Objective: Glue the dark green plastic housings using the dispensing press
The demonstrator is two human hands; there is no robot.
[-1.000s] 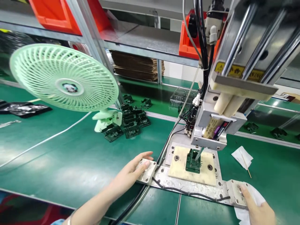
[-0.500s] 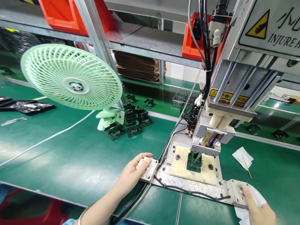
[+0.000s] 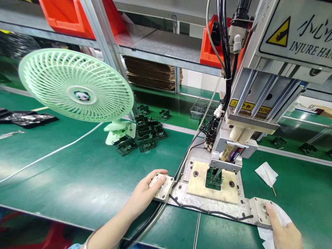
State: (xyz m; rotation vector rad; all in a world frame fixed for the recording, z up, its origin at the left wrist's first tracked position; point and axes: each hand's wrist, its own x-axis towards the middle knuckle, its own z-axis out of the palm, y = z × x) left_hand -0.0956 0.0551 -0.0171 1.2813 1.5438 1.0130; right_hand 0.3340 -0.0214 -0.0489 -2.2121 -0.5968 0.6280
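Note:
My left hand (image 3: 148, 191) grips a metal button box (image 3: 164, 189) at the left end of a press base, thumb on top and fingers around its far edge. At the right end, my right hand (image 3: 284, 231) holds a second button box (image 3: 259, 209), its thumb on the round silver button. White paper (image 3: 283, 215) lies partly beneath that hand. Between them, a dark green plastic part (image 3: 214, 179) sits on the cream fixture plate (image 3: 197, 188). The press head (image 3: 225, 164) is down over this part and hides its top.
A light green fan (image 3: 77, 84) stands on the left, with several dark green parts (image 3: 146, 133) beside its foot. Black cables (image 3: 186, 155) run past the press. A wooden stick on white paper (image 3: 266, 174) lies to the right. Red bins (image 3: 70, 17) are on the shelf behind.
The view has shifted slightly, so everything appears a little further left. Both hands keep their places on the button boxes, and the press head stays down.

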